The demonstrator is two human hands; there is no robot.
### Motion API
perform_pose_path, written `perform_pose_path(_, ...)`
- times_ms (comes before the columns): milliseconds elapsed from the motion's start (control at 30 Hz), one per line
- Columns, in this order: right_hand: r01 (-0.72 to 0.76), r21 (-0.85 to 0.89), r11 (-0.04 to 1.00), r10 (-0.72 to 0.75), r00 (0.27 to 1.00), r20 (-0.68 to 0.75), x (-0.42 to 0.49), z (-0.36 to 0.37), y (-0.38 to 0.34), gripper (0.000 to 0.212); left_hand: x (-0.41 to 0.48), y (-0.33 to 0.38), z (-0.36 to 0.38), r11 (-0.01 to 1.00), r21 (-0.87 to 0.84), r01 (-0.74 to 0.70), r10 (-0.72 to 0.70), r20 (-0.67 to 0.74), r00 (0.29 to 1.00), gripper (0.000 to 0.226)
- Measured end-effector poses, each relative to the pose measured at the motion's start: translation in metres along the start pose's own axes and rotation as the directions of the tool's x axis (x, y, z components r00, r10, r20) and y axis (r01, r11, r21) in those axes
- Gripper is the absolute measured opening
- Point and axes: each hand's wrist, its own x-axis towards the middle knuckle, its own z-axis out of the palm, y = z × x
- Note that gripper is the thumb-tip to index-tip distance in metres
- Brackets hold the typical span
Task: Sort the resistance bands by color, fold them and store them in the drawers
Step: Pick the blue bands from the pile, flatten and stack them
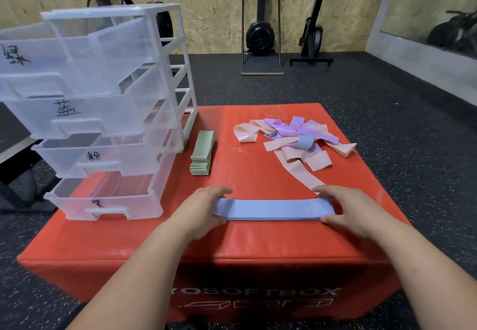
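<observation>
We note green bands (202,154) folded mid-frame, left hand (204,207) and right hand (346,208) gripping the ends of the blue bands (273,209) at lower centre, pink and purple bands (296,138) unsorted upper right, drawers (108,115) seemingly unfilled.

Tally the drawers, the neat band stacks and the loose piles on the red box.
Drawers: 4
Neat stacks: 2, the green stack and the blue stack
Loose pile: 1
Total: 7
</observation>
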Motion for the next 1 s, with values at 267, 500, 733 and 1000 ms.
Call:
perform_pose_path(267,0.029,-0.093,0.995,-0.026,0.999,0.042,0.006,-0.001,0.006,0.073,0.004,0.000,-0.004,0.999,0.041,-0.030,0.029,0.020,0.999,0.079)
perform_pose_path(500,0.143,-0.141,0.980,-0.139,0.989,0.044,0.012,-0.003,0.001,0.079,0.009,0.009,-0.001,0.988,0.048,-0.148,0.149,-0.019,0.989,0.083)
perform_pose_path(733,0.142,-0.149,0.979,-0.134,0.989,0.062,0.017,0.003,-0.002,0.066,0.015,0.009,0.004,0.988,0.073,-0.133,0.133,0.014,0.991,0.073)
perform_pose_path(1000,0.133,0.005,0.991,-0.133,0.991,0.017,0.032,-0.005,-0.002,0.059,0.031,0.009,0.002,0.983,0.008,-0.184,0.184,0.002,0.983,0.070)
